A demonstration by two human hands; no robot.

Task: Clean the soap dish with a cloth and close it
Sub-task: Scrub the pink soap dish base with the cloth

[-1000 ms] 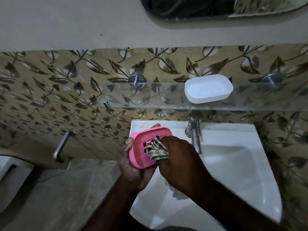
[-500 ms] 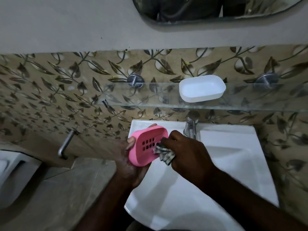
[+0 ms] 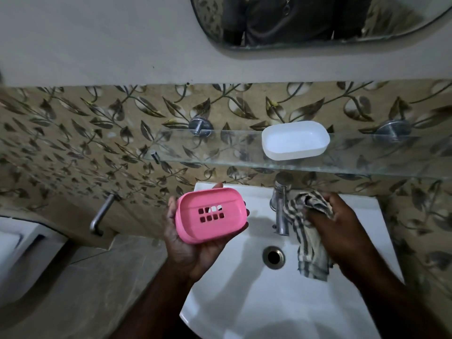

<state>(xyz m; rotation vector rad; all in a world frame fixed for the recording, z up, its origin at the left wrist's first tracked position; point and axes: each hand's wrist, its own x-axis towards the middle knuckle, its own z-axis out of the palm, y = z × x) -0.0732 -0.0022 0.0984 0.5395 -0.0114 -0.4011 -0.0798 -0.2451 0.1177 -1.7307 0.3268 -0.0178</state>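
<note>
A pink soap dish tray (image 3: 210, 214) with drain holes rests in my left hand (image 3: 193, 245), held over the left rim of the white sink (image 3: 281, 302), its inside facing up. My right hand (image 3: 342, 231) grips a crumpled striped cloth (image 3: 310, 236) to the right of the tap, well apart from the pink tray. The white soap dish part (image 3: 295, 139) lies hollow side up on the glass shelf (image 3: 220, 152) above the sink.
A steel tap (image 3: 280, 206) stands between my hands, with the drain (image 3: 274, 257) below it. A metal wall handle (image 3: 101, 214) and a white toilet edge (image 3: 14, 253) are at the left. A mirror (image 3: 318, 20) hangs above.
My right hand has pulled the cloth out of the pink tray and moved right past the tap. My left hand has tilted the tray flatter, so its inside faces up.
</note>
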